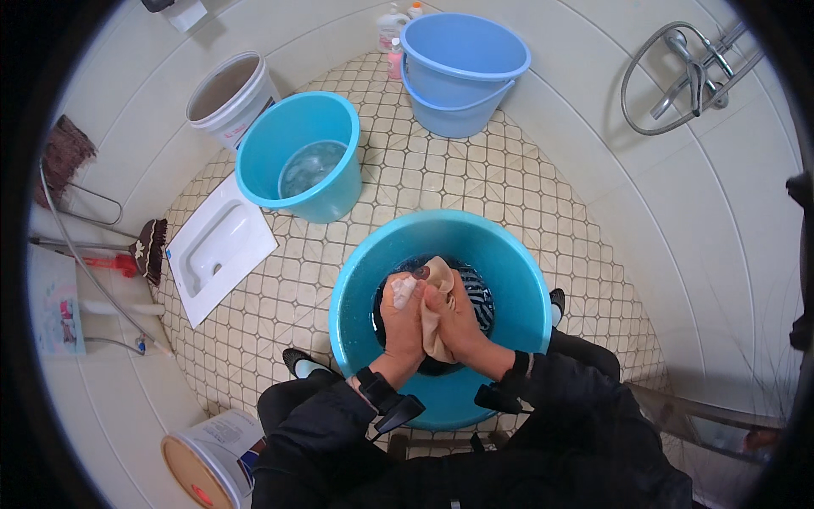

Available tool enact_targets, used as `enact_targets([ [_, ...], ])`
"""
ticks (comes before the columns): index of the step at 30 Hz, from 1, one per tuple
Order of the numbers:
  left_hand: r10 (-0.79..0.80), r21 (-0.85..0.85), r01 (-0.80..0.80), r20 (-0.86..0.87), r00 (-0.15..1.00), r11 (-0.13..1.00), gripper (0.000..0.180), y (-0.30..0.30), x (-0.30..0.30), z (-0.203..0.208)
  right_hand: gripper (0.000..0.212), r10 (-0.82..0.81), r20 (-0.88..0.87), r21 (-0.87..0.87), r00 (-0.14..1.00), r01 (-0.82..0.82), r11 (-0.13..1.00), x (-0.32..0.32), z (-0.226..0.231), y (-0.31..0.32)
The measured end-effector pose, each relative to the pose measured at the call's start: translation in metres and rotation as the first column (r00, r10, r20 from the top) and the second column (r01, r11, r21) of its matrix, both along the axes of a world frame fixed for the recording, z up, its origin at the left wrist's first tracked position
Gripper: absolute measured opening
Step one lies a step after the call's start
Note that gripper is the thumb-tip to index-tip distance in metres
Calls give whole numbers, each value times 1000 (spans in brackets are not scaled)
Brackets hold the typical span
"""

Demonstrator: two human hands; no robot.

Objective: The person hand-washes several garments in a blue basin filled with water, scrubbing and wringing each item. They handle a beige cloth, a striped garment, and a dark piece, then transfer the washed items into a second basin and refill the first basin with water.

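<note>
Over a large turquoise tub (356,356), my two hands are close together, gripping a beige cloth (438,276). My left hand (402,327) is closed on it, with some white suds or pale fabric by its fingers. My right hand (460,324) is wrapped round the other side, its thumb pressed against the fabric. Part of the cloth hangs down between the wrists. Below the hands, dark clothing lies in the tub, and a striped garment (477,299) shows at its right. The hands hide much of what lies in the tub.
A turquoise bucket (339,191) with water stands beyond the tub, near a white bucket (254,106) and a squat toilet (188,293). Stacked blue buckets (462,93) and bottles (395,61) stand at the far wall. A hand shower (697,85) hangs on the right wall; a lidded pail (229,441) sits lower left.
</note>
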State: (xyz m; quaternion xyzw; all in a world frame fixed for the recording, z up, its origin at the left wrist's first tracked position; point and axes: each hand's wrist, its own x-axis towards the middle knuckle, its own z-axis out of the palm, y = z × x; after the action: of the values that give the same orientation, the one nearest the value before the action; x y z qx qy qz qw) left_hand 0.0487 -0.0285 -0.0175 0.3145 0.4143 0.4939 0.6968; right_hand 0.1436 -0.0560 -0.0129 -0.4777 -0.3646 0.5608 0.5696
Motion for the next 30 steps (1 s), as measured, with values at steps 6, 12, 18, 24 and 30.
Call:
enact_targets([
  [6,-10,41,12,-54,998,999,12,-8,8,1,32,-65,6,-127,998,65,990,1,-23,0],
  [12,4,110,33,-319,948,993,19,-8,8,-9,30,-142,-83,-350,986,105,931,-4,-56,-7],
  [18,-69,157,193,-575,815,969,18,-4,0,-26,31,-183,-212,-406,960,83,910,-8,-67,-10],
  [24,-233,-53,256,-621,749,965,21,-2,2,-25,39,208,227,-383,951,-109,917,15,-63,2],
  [30,-204,-128,172,-306,930,977,54,21,-18,-2,40,189,-243,-303,952,-259,917,92,-39,41],
])
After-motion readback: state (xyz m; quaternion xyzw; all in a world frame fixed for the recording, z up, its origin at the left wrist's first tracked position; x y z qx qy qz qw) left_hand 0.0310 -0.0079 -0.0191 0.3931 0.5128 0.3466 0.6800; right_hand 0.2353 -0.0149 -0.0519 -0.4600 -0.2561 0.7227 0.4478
